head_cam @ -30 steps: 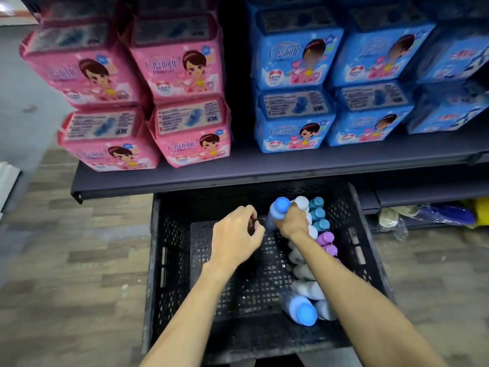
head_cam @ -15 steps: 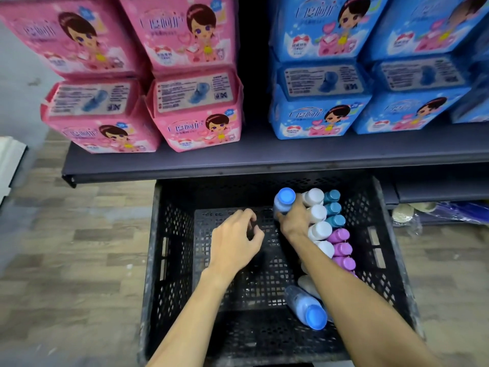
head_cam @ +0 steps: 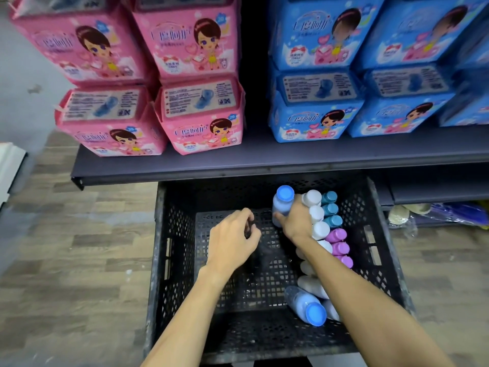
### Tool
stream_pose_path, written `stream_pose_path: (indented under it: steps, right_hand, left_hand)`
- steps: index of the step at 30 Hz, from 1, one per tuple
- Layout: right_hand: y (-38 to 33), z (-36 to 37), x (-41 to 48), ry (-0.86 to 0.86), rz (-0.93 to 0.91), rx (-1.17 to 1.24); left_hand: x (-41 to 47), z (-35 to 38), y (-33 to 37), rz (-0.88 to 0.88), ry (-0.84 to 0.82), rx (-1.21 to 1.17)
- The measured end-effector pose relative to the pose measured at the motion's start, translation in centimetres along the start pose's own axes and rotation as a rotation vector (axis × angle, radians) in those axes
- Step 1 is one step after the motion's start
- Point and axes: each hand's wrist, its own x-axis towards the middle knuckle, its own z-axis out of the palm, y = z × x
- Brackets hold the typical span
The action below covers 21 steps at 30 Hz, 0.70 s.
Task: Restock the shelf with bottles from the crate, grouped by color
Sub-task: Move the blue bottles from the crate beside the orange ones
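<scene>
A black mesh crate (head_cam: 160,260) stands on the floor under the dark shelf (head_cam: 264,160). My right hand (head_cam: 296,221) grips a blue-capped bottle (head_cam: 283,202), held upright at the crate's far middle. My left hand (head_cam: 230,242) is just to its left, fingers curled around a dark bottle (head_cam: 260,254) that is mostly hidden and hard to make out. Along the crate's right side stand white-capped bottles (head_cam: 316,213), three teal ones (head_cam: 330,209) and three purple ones (head_cam: 337,247). Another blue-capped bottle (head_cam: 304,304) lies on its side near the front.
Pink packages (head_cam: 201,115) are stacked at the shelf's left and blue packages (head_cam: 315,115) at its right, with a dark gap between them. A lower shelf at the right holds bagged items (head_cam: 404,215). Wood-pattern floor surrounds the crate.
The view has moved closer to the shelf and crate. Both hands stay in nearly the same place, the right still on the blue-capped bottle.
</scene>
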Motion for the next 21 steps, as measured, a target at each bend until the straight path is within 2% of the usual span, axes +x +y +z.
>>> stream_pose_path:
  steps: [8,13,21]
  right_hand:
    - [-2.5,-3.3,-3.5,0.036,-0.090,-0.021]
    - [-4.8,-6.3,-6.4,0.067,-0.145,-0.125]
    - [-9.9,-12.2,-10.9,0.219,-0.326,-0.245]
  left_hand:
    - [0.9,-3.5,1.7,0.042,0.031,-0.012]
    - [1.7,-6.7,3.0,0.125,0.045,0.009]
    - [3.6,-12.0,4.6,0.245,0.056,0.040]
